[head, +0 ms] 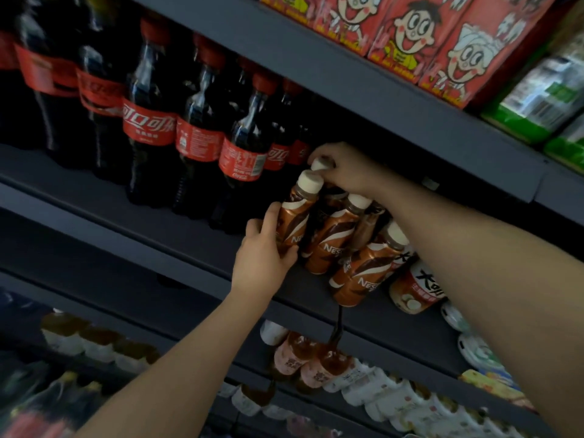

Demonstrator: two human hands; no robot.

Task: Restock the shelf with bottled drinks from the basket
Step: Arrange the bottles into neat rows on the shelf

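Several brown coffee bottles with white caps stand in a cluster on the dark shelf [158, 229]. My left hand [264, 257] is wrapped around the lower body of the leftmost coffee bottle [295, 216]. My right hand [344, 169] reaches in from the right and pinches the white cap of a rear coffee bottle [319, 164] whose body is hidden behind the others. Two more coffee bottles [331, 238] [363, 270] stand at the shelf's front. The basket is out of view.
Tall cola bottles [148, 121] fill the shelf to the left. A red-and-white bottle [417, 289] stands right of the coffee bottles. Red cartoon cartons [410, 36] sit on the shelf above; tea and pale bottles [300, 358] line the shelf below.
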